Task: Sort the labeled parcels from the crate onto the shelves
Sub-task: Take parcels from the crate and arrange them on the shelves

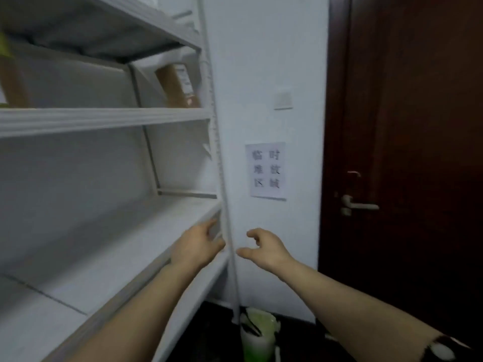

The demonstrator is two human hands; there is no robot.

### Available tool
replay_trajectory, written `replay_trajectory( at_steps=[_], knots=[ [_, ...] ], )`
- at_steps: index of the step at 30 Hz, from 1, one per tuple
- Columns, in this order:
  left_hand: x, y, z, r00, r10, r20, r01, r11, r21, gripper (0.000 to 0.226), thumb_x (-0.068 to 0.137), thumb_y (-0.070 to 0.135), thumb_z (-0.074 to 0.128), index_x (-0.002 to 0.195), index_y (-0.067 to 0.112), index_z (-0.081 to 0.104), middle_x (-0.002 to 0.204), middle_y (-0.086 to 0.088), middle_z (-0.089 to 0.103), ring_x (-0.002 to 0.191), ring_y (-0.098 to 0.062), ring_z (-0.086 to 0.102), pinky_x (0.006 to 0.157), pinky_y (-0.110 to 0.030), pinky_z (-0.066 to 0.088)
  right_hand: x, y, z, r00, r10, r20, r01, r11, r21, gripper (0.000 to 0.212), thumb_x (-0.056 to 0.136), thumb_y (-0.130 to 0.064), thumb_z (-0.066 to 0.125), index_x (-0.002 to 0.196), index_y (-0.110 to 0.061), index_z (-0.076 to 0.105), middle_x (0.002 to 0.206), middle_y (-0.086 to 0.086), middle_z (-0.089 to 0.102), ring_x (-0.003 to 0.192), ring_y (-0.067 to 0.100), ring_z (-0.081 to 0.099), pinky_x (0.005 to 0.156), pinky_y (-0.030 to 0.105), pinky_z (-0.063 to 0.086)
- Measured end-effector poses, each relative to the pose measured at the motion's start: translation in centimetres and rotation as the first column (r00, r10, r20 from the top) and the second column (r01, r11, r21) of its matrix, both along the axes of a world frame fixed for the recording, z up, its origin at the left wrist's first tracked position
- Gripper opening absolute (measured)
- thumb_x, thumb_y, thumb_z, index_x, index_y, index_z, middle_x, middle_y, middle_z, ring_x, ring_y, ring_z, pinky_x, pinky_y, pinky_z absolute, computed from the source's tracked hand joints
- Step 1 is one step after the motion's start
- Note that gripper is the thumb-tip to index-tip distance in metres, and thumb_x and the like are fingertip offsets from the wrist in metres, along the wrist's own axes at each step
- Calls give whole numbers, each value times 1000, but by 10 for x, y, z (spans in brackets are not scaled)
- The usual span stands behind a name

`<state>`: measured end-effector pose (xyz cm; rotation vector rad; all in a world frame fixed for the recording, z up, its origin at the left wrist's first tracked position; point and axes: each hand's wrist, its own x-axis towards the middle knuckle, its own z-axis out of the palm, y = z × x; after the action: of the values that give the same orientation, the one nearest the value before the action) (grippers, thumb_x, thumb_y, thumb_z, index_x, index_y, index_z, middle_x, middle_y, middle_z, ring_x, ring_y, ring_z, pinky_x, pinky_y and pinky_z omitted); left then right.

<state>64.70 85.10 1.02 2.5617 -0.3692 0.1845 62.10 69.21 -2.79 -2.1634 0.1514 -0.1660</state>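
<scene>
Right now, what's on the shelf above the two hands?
A brown parcel with a white label stands at the right end of that shelf. Another brown box shows at the left edge, cut off. The front lip hides their bases.

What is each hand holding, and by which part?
Nothing is held. The left hand is open at the front edge of the lower shelf; contact unclear. The right hand is loosely curled, empty.
</scene>
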Motion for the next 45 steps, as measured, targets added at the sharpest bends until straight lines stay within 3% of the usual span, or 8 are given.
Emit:
replay_trajectory(
  at_steps=[11, 19, 25, 27, 31, 35, 39, 45],
  knots=[
    [-202, -287, -96, 763, -577, -290, 573, 812, -109, 57, 87, 33, 63, 141, 26, 44, 128, -3, 57, 116, -18, 55, 89, -27, 43, -305, -231, -89, 787, -579, -211, 597, 802, 25, 60, 86, -30, 68, 138, -14, 43, 136, 2, 51, 125, 17, 49, 93, 21, 38],
    [-436, -485, -134, 490, -785, -380, 799, 578, -163, 57, 83, 29, 68, 137, 23, 49, 104, 2, 63, 102, -17, 58, 88, -28, 45, -580, -376, -121, 446, -857, -258, 891, 452, 39, 61, 83, -34, 70, 135, -12, 46, 134, 6, 53, 121, 20, 52, 95, 26, 41],
    [-568, -581, -154, 301, -853, -426, 885, 416, -207, 59, 85, 22, 66, 140, 16, 46, 79, -3, 61, 80, -23, 62, 69, -35, 48, -731, -442, -138, 240, -931, -276, 970, 223, 94, 59, 87, -31, 67, 137, -10, 44, 138, 5, 50, 125, 20, 49, 97, 26, 39],
    [-596, -612, -162, 261, -852, -453, 898, 386, -210, 61, 86, 25, 66, 141, 15, 44, 85, -1, 60, 81, -20, 61, 68, -32, 47, -764, -458, -149, 146, -949, -278, 984, 110, 143, 56, 88, -27, 67, 136, -8, 46, 137, 6, 51, 124, 21, 50, 99, 26, 39],
    [-642, -669, -179, 191, -845, -499, 927, 323, -193, 60, 88, 28, 65, 142, 15, 42, 115, -3, 61, 107, -21, 58, 89, -34, 49, -812, -490, -176, -54, -946, -320, 963, -134, 235, 42, 89, -17, 65, 127, -5, 52, 125, 10, 57, 120, 24, 53, 88, 23, 40],
    [-679, -722, -196, 129, -877, -462, 945, 250, -211, 43, 89, 19, 62, 130, 10, 55, 121, -9, 63, 109, -25, 58, 90, -36, 48, -846, -531, -195, -211, -905, -370, 895, -331, 299, 41, 90, -15, 62, 126, -1, 52, 107, 14, 59, 102, 28, 58, 93, 36, 45],
    [-702, -768, -210, 83, -916, -393, 957, 184, -226, 32, 89, 13, 59, 121, 13, 61, 111, -5, 67, 107, -24, 60, 85, -32, 47, -861, -574, -213, -226, -851, -474, 805, -437, 402, 66, 85, -35, 68, 137, -5, 41, 132, 12, 51, 118, 28, 53, 101, 42, 45],
    [-728, -806, -229, 43, -898, -437, 974, 136, -182, 46, 93, 19, 55, 138, 14, 47, 134, -5, 55, 121, -22, 51, 92, -30, 42, -867, -609, -240, -38, -784, -619, 685, -472, 555, 99, 73, -56, 72, 149, -16, 21, 144, 13, 39, 128, 34, 41, 104, 46, 38]
  ],
)
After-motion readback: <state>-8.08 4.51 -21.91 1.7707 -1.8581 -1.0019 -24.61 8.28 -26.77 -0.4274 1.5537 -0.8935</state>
